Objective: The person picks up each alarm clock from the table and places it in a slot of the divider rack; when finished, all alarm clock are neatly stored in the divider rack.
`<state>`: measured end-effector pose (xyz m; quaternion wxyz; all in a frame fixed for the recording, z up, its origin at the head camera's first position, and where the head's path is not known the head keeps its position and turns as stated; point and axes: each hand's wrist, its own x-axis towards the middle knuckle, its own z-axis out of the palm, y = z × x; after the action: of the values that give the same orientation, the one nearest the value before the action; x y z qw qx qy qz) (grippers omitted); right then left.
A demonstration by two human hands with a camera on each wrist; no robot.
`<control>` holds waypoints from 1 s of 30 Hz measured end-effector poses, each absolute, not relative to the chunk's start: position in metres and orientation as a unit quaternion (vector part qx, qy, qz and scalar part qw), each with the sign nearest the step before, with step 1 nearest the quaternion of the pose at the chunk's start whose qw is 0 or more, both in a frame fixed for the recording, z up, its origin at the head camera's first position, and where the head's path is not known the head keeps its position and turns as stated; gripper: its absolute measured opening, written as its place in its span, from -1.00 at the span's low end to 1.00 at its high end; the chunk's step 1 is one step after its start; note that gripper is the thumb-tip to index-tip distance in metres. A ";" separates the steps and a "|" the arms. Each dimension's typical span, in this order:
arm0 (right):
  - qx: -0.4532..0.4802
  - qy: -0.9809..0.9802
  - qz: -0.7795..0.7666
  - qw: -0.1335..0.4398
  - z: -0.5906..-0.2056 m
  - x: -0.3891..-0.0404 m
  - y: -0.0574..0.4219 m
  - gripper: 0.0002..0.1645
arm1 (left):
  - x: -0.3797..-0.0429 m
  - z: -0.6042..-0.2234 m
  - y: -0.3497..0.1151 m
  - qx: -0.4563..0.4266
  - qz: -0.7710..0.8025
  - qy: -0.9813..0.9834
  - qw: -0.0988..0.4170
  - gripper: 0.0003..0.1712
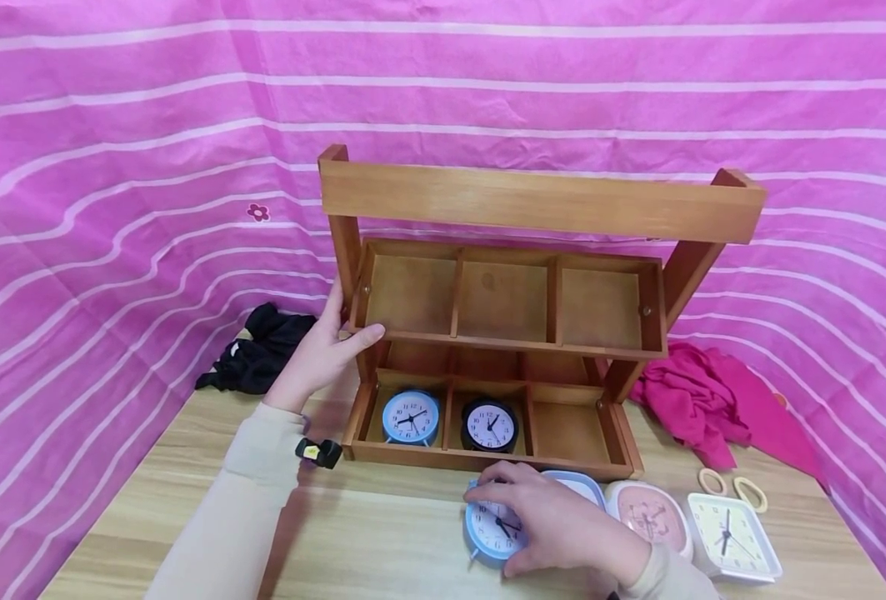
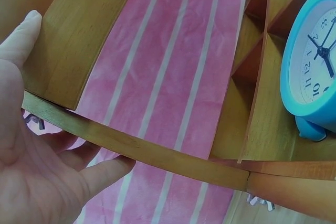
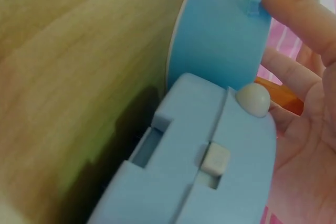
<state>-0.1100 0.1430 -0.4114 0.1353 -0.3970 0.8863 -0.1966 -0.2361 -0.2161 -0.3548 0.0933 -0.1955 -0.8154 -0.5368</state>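
Observation:
A two-tier wooden shelf (image 1: 540, 192) stands on the table, each tier split into three compartments. My left hand (image 1: 330, 350) holds its left side, thumb against the upper tray and fingers behind the side post. In the lower tier, a round blue alarm clock (image 1: 410, 417) fills the left compartment and a round black clock (image 1: 490, 425) the middle one. In front of the shelf, my right hand (image 1: 555, 517) grips another round light-blue alarm clock (image 1: 488, 537) by its edges. Beside it, partly under that hand, is a squarish light-blue clock (image 3: 194, 145).
To the right lie a pink clock (image 1: 648, 517), a square white clock (image 1: 735, 537) and two cream rings (image 1: 750, 494). A magenta cloth (image 1: 698, 400) lies behind them. At the left sit black cloth (image 1: 262, 354) and a small black object (image 1: 318, 452). Pink striped fabric (image 1: 150, 167) surrounds the table.

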 end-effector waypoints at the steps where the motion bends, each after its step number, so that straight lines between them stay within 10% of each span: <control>1: -0.396 0.887 -0.198 0.133 -0.412 -0.110 0.144 -0.05 | -0.236 -0.355 -0.216 -0.195 -0.536 -0.816 0.094 0.14; 30: -0.408 0.858 -0.278 0.140 -0.418 -0.115 0.148 -0.10 | -0.236 -0.355 -0.217 -0.196 -0.542 -0.812 0.091 0.13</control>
<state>-0.1148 0.1482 -0.4182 0.1398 -0.4075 0.8584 -0.2785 -0.2362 -0.2166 -0.3548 0.0905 -0.1964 -0.8121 -0.5419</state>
